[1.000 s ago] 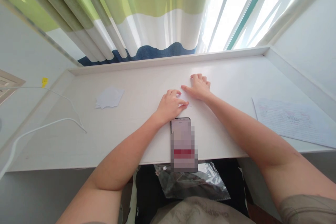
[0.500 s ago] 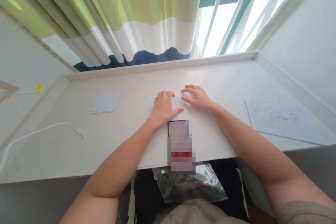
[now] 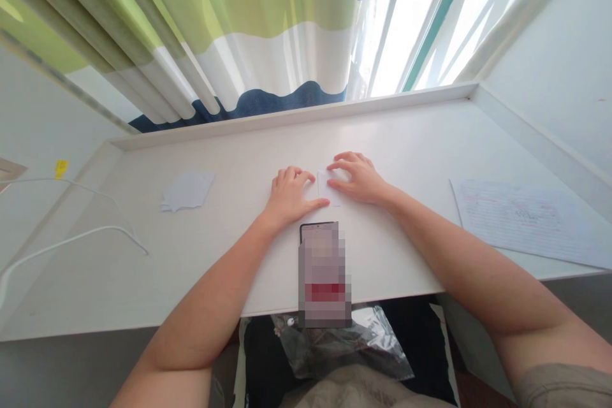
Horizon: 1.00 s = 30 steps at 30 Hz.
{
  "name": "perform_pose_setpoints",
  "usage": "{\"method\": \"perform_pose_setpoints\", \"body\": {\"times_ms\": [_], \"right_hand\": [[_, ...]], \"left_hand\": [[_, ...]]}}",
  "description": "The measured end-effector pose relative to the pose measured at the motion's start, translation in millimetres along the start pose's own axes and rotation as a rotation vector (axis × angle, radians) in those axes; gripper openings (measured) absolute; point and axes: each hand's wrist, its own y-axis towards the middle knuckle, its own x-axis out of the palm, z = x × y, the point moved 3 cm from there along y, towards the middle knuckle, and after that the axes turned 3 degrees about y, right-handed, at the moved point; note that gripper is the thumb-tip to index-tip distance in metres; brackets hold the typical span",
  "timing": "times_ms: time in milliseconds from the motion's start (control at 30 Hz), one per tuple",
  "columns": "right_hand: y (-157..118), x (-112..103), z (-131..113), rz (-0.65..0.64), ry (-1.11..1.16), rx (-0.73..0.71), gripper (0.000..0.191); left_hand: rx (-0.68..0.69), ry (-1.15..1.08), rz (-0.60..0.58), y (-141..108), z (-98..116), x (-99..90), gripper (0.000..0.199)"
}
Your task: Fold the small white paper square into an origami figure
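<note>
No txt legible anywhere. Phone (image 3: 317, 237): screen mostly pixelated out, incl. a dark-red bar; tiny marks along its top edge, too small to read. Ruled sheet (image 3: 521, 220) to R of phone: rows of writing, pinkish-red & dark, w/ a denser dark cluster approx. mid-page; words illeg. Yellow tag (image 3: 61, 169), far L of phone & beyond it: small marks, also illeg.

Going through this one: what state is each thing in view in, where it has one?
Small paper: partly covered by the right hand
Left hand: open, at the small paper's left edge
Right hand: open, over the small paper
Phone: face up, screen on, mostly pixelated
Paper pieces: overlapping in a pile
Written sheet: flat
Curtain: drawn partway
Plastic bag: creased, contents unclear
</note>
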Motion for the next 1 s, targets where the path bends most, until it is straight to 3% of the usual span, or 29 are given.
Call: {"method": "perform_pose_setpoints", "body": {"times_ms": [133, 333, 500, 700, 1000], "right_hand": [[0.4, -0.9, 0.5, -0.003, 0.031, -0.011, 0.033], [0.8, -3.1, 0.9, 0.037, 0.114, -0.022, 0.03], [2.1, -7.0, 6.7, 0.123, 0.421, 0.037, 0.022], [2.8, -6.1, 2.4, 0.176, 0.904, 0.066, 0.05], [1.7, 2.9, -7.2, 0.177, 0.948, 0.089, 0.063]], "left_hand": [[0.041, -0.005, -0.006, -0.2, 0.2, 1.0, 0.06], [0.061, -0.102, 0.056, 4.1, -6.1, 1.4, 0.036], [-0.008, -0.239, 0.096, 10.8, -14.7, 2.2, 0.029], [-0.008, -0.662, 0.008, 6.7, -4.8, 0.5, 0.031], [-0.065, -0.912, -0.03, 4.7, 4.0, 1.1, 0.036]]}}
